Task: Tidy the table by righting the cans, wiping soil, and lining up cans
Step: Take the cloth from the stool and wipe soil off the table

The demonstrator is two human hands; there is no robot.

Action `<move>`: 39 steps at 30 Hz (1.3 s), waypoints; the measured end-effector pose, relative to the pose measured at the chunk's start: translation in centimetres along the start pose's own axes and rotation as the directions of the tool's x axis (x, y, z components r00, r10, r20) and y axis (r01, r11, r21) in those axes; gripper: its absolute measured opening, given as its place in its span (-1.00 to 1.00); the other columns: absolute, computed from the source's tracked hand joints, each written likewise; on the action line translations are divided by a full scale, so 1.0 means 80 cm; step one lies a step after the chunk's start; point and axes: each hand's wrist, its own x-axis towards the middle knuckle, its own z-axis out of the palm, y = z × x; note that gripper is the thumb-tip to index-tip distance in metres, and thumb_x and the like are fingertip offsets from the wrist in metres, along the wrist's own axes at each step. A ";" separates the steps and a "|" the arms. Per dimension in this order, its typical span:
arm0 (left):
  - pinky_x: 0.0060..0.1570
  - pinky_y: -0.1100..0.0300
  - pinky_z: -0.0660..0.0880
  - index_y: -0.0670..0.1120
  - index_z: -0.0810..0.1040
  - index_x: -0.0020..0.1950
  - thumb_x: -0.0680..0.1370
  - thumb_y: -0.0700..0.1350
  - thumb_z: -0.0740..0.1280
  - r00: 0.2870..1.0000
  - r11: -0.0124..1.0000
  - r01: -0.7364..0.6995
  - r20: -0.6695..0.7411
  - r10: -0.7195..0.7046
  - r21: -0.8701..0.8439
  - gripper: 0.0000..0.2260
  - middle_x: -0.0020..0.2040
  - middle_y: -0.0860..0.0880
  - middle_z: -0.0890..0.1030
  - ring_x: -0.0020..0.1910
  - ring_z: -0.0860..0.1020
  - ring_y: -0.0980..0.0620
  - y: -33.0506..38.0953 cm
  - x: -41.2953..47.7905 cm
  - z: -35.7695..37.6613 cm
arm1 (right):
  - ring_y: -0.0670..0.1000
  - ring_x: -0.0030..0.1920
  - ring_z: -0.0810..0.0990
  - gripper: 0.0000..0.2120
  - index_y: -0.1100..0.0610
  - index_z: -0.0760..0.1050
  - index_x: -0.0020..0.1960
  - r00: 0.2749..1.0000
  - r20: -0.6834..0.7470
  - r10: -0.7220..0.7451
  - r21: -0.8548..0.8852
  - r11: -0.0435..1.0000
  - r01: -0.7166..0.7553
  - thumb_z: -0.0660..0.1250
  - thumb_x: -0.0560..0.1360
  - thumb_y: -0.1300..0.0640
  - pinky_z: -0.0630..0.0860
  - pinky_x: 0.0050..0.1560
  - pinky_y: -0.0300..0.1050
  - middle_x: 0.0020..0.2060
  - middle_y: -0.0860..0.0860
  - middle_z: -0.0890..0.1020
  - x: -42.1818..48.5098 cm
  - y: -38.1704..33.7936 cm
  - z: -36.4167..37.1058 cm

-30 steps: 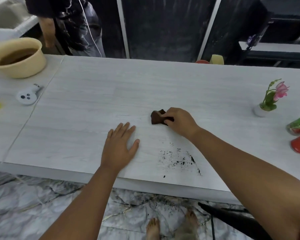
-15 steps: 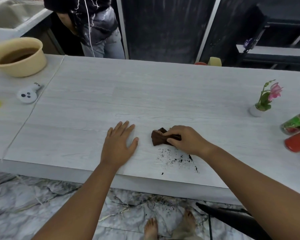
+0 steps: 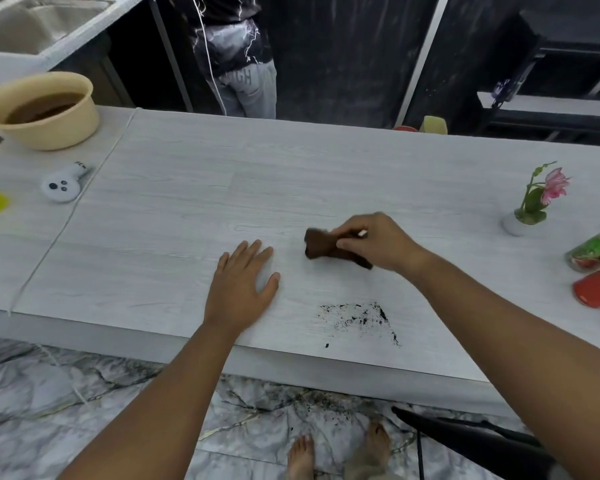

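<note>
Home kitchen: sink [image 3: 32, 26], counter [image 3: 222, 188].

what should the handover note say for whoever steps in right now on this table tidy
Left hand: open, flat on the table, holding nothing.
Right hand: gripping the brown cloth, beyond the soil.
Soil patch: unwiped, near the front edge; more specks on the floor below.
Green can and red can: lying on their sides at the right edge.
Left: wipe the soil, right the cans, line them up.

Beige basin [image 3: 45, 114], potted flower [image 3: 534, 202]
</note>
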 end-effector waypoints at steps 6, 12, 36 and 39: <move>0.73 -0.10 0.05 0.11 0.38 0.69 0.73 0.24 0.21 1.000 1.000 0.006 0.006 -0.006 -0.004 -0.46 0.73 0.05 0.31 0.76 0.14 0.02 0.000 0.001 -0.001 | -0.06 0.06 0.67 -0.79 0.02 0.78 0.16 0.994 0.032 0.102 -0.102 0.990 -0.098 0.56 0.55 0.20 0.49 0.12 -0.26 0.06 -0.06 0.76 0.020 0.014 0.022; 0.73 -0.12 0.06 0.10 0.38 0.69 0.73 0.24 0.22 1.000 1.000 0.007 -0.004 -0.007 -0.012 -0.46 0.73 0.03 0.31 0.76 0.16 0.00 0.001 0.001 0.000 | -0.10 -0.01 0.72 -0.79 -0.03 0.80 0.09 0.991 0.125 0.047 0.003 0.999 -0.048 0.61 0.51 0.21 0.57 0.09 -0.24 -0.04 -0.11 0.78 -0.059 0.023 0.040; 0.73 -0.11 0.06 0.11 0.38 0.69 0.73 0.25 0.21 1.000 1.000 0.009 -0.012 -0.009 -0.019 -0.46 0.73 0.06 0.32 0.75 0.16 0.02 -0.002 0.000 0.004 | -0.21 0.14 0.64 -0.74 -0.09 0.77 0.17 0.946 0.309 -0.096 -0.139 0.980 0.145 0.57 0.55 0.18 0.53 0.25 -0.26 0.09 -0.25 0.72 -0.107 0.019 0.057; 0.74 -0.08 0.02 0.12 0.38 0.69 0.73 0.25 0.22 1.000 1.000 0.016 -0.001 -0.016 -0.017 -0.46 0.73 0.07 0.30 0.76 0.15 0.03 -0.002 0.000 0.005 | -0.19 0.12 0.70 -0.77 -0.06 0.79 0.14 0.961 0.275 -0.028 -0.004 1.000 0.030 0.56 0.56 0.21 0.58 0.23 -0.25 0.03 -0.23 0.76 -0.108 0.020 0.051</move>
